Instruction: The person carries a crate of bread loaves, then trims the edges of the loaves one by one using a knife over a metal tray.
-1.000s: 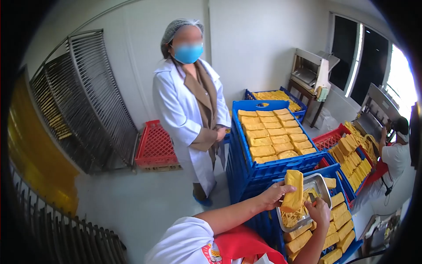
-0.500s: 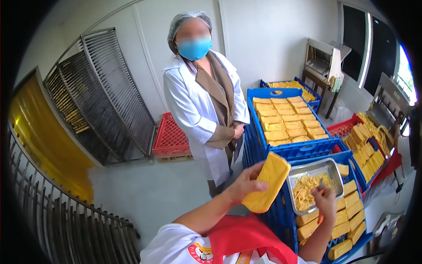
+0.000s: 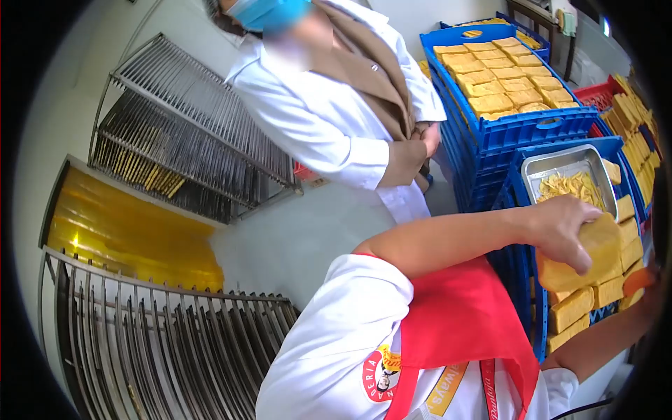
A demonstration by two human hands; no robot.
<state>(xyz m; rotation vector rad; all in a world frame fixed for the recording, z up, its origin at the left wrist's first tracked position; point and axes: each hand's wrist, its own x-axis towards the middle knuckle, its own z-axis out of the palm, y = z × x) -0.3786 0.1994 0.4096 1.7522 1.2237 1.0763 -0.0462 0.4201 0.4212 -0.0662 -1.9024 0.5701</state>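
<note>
My left hand point(image 3: 568, 225) grips a yellow bread loaf point(image 3: 586, 260), fingers over its top edge and thumb on the near face. It is held above other yellow loaves point(image 3: 570, 311) lying in a blue crate point(image 3: 539, 322). Just beyond the loaf, a metal tray point(image 3: 556, 158) with thin yellow strips point(image 3: 568, 186) rests on that crate. My right hand point(image 3: 652, 297) is at the dark right edge, closed around a tool with an orange part point(image 3: 635, 281). The tool's working end cannot be made out.
A person in a white coat point(image 3: 332, 150) stands opposite, hands together. Stacked blue crates point(image 3: 483, 154) hold rows of loaves, with a red crate point(image 3: 598, 94) behind. Metal racks point(image 3: 189, 119) and another slatted rack point(image 3: 175, 329) stand at the left, near a yellow sheet point(image 3: 126, 224).
My left hand has carried the loaf rightward, over the loaves in the crate. My right hand has moved from the tray to the right edge. The view has shifted and tilted.
</note>
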